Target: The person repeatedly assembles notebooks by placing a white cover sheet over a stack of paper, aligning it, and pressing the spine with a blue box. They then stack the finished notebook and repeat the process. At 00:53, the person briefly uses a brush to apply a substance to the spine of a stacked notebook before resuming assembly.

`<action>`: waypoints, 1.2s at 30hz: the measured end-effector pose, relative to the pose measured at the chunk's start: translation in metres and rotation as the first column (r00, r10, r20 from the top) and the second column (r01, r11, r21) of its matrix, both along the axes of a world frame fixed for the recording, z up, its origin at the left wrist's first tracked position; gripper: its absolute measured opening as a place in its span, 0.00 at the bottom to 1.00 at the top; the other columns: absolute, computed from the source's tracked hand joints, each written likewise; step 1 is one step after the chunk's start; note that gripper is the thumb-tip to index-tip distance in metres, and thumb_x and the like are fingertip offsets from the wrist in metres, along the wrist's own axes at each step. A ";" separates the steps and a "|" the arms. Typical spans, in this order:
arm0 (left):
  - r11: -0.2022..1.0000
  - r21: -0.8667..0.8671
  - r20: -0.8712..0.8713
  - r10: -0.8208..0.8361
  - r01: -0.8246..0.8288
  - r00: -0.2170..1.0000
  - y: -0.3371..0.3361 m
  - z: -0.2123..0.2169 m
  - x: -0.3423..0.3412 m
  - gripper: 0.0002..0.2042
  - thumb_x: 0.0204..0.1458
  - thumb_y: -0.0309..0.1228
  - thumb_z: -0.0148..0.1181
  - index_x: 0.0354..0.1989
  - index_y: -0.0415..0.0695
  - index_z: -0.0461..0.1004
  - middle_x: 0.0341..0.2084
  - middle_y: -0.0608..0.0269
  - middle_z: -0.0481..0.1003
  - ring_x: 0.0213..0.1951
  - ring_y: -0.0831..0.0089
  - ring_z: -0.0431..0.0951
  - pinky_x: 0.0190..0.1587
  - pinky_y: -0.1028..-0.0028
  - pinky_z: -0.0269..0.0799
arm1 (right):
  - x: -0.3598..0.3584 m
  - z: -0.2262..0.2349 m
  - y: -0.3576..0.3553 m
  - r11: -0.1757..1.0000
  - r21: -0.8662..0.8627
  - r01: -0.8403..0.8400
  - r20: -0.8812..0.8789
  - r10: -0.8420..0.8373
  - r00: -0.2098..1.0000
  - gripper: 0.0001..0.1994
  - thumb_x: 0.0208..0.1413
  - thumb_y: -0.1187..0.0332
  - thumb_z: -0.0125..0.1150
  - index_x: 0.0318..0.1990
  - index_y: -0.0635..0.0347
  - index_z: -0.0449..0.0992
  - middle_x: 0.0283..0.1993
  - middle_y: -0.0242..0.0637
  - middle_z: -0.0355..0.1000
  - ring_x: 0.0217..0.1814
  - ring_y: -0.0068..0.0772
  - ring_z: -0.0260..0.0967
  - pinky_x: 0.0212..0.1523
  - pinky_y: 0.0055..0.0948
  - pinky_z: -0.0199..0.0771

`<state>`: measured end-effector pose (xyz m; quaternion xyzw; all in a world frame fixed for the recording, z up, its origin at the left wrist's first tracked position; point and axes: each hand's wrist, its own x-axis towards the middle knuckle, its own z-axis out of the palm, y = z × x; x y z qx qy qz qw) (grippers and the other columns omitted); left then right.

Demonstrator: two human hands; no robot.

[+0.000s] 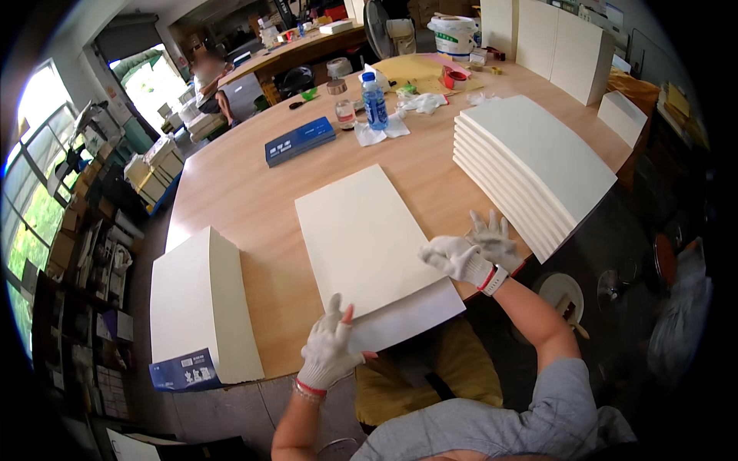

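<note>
Observed on near part of table (254, 192), between left white stack (181, 292) and right white stack (538, 154): cream board (361, 230), lying flat, with paler sheet (411, 313) projecting at near edge. At near left corner of board: left hand (326, 352), gloved, fingers spread, released. Over right edge: right hand (459, 260), gloved; whether gripping, impossible to tell. Just beside right hand: grey-white glove (496, 242). Farther back: blue box (300, 141) and blue bottle (375, 104).

Workshop room lit by daylight from windows (34, 203) at left and an open doorway (151, 81).
A wood-topped counter (238, 184) stands on grey floor (246, 409); crowded shelves (100, 296) run below the windows, and a second wooden counter (270, 60) stands farther back.
</note>
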<state>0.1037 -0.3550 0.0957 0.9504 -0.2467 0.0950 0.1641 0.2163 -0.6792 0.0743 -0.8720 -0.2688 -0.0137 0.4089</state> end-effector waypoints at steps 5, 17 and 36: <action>0.983 0.157 -0.139 -0.077 0.099 0.987 -0.009 0.015 0.006 0.49 0.32 0.39 0.73 0.65 0.45 0.53 0.62 0.38 0.55 0.50 0.45 0.71 0.51 0.57 0.71 | -0.002 -0.003 -0.006 0.981 -0.026 -0.190 -0.186 0.182 0.966 0.19 0.59 0.55 0.55 0.48 0.62 0.76 0.49 0.45 0.75 0.53 0.42 0.71 0.54 0.33 0.69; 0.894 0.061 -0.543 0.402 -0.443 0.737 -0.004 0.019 0.062 0.11 0.47 0.39 0.66 0.35 0.47 0.81 0.20 0.62 0.77 0.25 0.74 0.76 0.34 0.71 0.69 | -0.001 0.018 -0.002 0.948 -0.319 -0.013 -0.415 -0.128 0.901 0.27 0.50 0.42 0.61 0.42 0.59 0.78 0.39 0.44 0.77 0.45 0.42 0.74 0.47 0.35 0.70; 0.358 0.747 -0.449 -0.349 0.560 0.822 -0.102 0.051 0.138 0.60 0.21 0.32 0.79 0.69 0.67 0.47 0.70 0.58 0.43 0.66 0.57 0.52 0.65 0.63 0.57 | 0.012 -0.021 -0.042 0.838 -0.194 0.510 0.367 -0.420 0.830 0.17 0.50 0.62 0.59 0.48 0.56 0.69 0.46 0.47 0.69 0.48 0.52 0.68 0.48 0.45 0.68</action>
